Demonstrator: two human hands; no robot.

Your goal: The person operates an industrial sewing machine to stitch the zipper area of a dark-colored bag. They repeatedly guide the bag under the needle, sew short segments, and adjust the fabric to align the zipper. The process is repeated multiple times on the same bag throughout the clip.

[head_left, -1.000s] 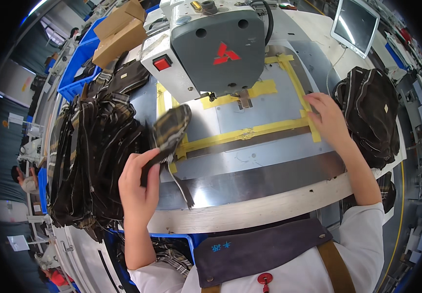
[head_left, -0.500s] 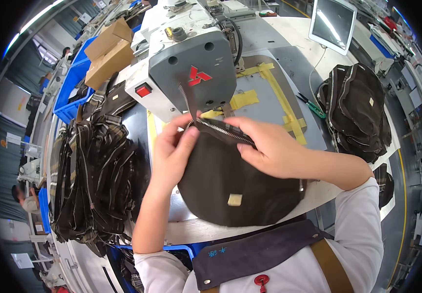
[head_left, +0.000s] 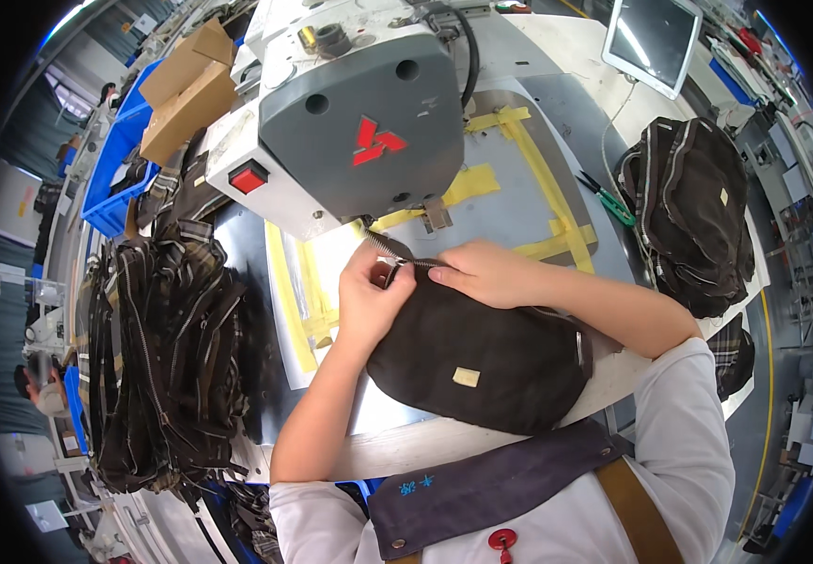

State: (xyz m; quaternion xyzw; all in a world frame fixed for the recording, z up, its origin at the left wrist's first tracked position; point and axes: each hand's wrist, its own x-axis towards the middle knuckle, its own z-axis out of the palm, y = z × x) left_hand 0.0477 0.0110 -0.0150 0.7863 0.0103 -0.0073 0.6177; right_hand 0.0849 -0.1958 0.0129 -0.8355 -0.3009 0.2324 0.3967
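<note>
A dark brown fabric bag (head_left: 491, 352) with a small pale label lies over the table's near edge, in front of an industrial sewing machine (head_left: 355, 127). My left hand (head_left: 369, 296) pinches its upper left corner, where a metal zipper (head_left: 386, 244) sticks up toward the machine. Along the top edge, my right hand (head_left: 496, 274) grips the bag with thumb and fingers close to the left hand. The fingers hide part of the zipper. Just beyond them is the machine's metal foot (head_left: 437, 216), apart from the bag.
A heap of dark zippered bags (head_left: 167, 348) is at the left, another stack (head_left: 693, 216) at the right. Green-handled scissors (head_left: 613, 205) lie near a tablet (head_left: 653, 42). Yellow tape (head_left: 557, 193) marks the work plate. A cardboard box (head_left: 186, 99) stands by a blue bin (head_left: 106, 202).
Both hands have drawn closer together at the bag's upper left corner. The zipper's loose end has dropped from upright to a slant. The bag has shifted slightly right.
</note>
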